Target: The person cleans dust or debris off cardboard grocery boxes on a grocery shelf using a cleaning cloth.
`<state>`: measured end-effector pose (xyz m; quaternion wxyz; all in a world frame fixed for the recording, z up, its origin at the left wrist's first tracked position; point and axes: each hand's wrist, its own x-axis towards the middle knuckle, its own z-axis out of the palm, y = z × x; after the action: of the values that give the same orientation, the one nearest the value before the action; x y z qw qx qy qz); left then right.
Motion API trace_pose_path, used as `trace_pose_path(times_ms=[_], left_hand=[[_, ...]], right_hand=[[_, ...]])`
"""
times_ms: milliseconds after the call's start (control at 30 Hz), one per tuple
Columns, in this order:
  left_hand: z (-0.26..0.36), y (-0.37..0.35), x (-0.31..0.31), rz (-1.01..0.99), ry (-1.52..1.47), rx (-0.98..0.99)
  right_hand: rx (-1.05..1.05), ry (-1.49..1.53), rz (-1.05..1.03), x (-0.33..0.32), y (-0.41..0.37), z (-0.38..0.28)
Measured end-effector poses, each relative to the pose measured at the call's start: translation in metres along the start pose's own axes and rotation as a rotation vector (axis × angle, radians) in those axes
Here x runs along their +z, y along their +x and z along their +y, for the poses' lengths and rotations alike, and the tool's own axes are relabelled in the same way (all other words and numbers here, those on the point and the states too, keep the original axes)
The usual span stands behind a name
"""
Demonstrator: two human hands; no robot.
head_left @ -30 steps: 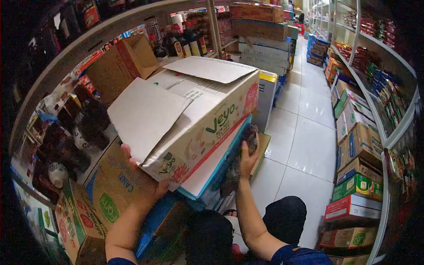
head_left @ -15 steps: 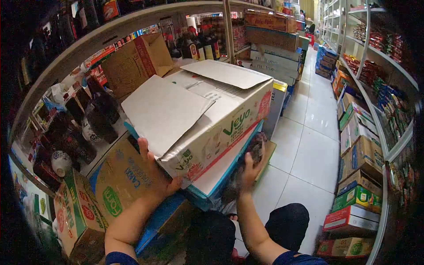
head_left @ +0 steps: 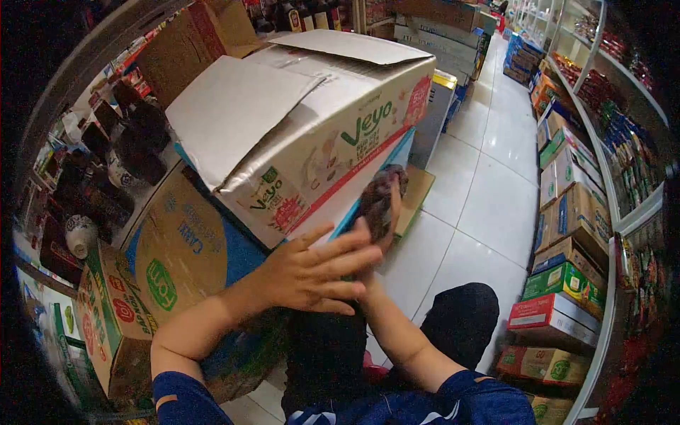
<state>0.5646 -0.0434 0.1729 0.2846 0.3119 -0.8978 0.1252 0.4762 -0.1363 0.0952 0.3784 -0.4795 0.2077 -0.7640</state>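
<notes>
A white Veyo carton (head_left: 319, 134) with loose top flaps sits tilted on a blue-edged white box (head_left: 333, 212). My right hand (head_left: 391, 225) is closed around a dark brown, shiny bundle (head_left: 379, 202), perhaps a plastic packet, beside the front side of that lower box. What is inside the bundle I cannot make out. My left hand (head_left: 308, 273) is off the carton, fingers stretched and spread, just in front of my right wrist and below the bundle. It holds nothing.
Brown cartons (head_left: 163, 255) stand at left, with dark bottles (head_left: 134, 134) on the shelf behind. Along the right, stacked boxes (head_left: 563, 255) line the shelving beside the white tiled aisle (head_left: 460, 191). My knee (head_left: 460, 319) is low in view.
My left hand has left the corner of the Veyo carton and moved right, toward my right hand. The dark bundle stays in my right hand. The view has tipped downward.
</notes>
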Motion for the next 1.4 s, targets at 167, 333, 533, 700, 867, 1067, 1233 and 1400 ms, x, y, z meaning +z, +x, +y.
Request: trace_pose_path(times_ms=[167,333,533,700,867,1067,1233,1400], left_hand=[[0.0,-0.003,-0.002,-0.006,-0.032,-0.031],[-0.004,-0.006,-0.003,0.001,-0.102,-0.026],[-0.003,-0.012,-0.001,0.052,-0.038,-0.016],[-0.005,-0.017,0.004,0.045,0.027,0.011],[-0.004,-0.019,0.007,0.07,0.036,0.015],[-0.003,-0.017,0.008,0.049,0.087,0.013],[-0.005,-0.016,0.009,0.074,0.079,0.034],[-0.002,-0.016,0.005,0.035,0.094,0.008]], right_hand=[[0.102,0.064,-0.043,-0.011,0.006,0.024],[0.067,0.121,0.0,0.006,0.002,-0.004],[-0.334,-0.051,-0.129,0.007,-0.003,0.003],[-0.015,0.064,0.037,0.007,0.002,0.002],[-0.422,-0.07,-0.4,0.004,-0.011,-0.014],[0.08,0.118,0.029,-0.002,0.008,0.025],[-0.436,-0.182,-0.186,0.008,-0.001,-0.017],[-0.197,-0.027,-0.081,0.001,0.009,0.016]])
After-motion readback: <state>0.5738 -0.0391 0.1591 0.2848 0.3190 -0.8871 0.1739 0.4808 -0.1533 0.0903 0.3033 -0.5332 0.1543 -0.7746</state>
